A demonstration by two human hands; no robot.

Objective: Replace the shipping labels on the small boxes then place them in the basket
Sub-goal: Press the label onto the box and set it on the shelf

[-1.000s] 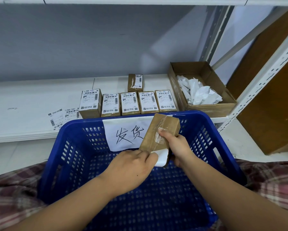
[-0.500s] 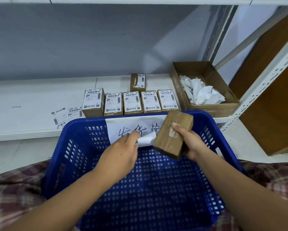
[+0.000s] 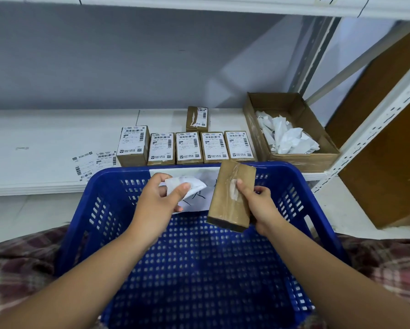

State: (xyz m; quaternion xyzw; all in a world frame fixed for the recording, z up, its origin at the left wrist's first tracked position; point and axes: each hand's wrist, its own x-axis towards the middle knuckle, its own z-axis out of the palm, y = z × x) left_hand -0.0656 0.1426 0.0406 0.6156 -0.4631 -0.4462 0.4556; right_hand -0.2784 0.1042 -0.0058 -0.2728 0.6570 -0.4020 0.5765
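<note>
Peeled free since the earlier frame, the old label [image 3: 192, 186] no longer touches the small box [image 3: 230, 200]; a gap separates them, and the box stands more nearly upright. Left fingers [image 3: 184, 187]: thumb and forefinger pinch the crumpled white label, which juts toward 3 o'clock from the left hand [image 3: 159, 207]. Right fingers [image 3: 240, 186]: the thumb presses on a whitish remnant on the box's taped brown face, and the others curl round its far edge at 3 o'clock. The right hand [image 3: 262, 207] thus grips the tilted box, which lies at 3 o'clock of the label. Both hands hang over the blue basket [image 3: 109, 186], whose far wall bears a handwritten paper sign [image 3: 161, 173]. Beyond the rim, at 12 o'clock, five labelled boxes [image 3: 188, 148] stand in a row on the white shelf [image 3: 45, 143], with a sixth box [image 3: 197, 118] behind them. Loose labels [image 3: 92, 163] lie at 10 o'clock; an open carton [image 3: 303, 160] of crumpled white paper [image 3: 287, 138] sits at 2 o'clock. Plaid cloth [image 3: 16, 257] flanks the basket.
</note>
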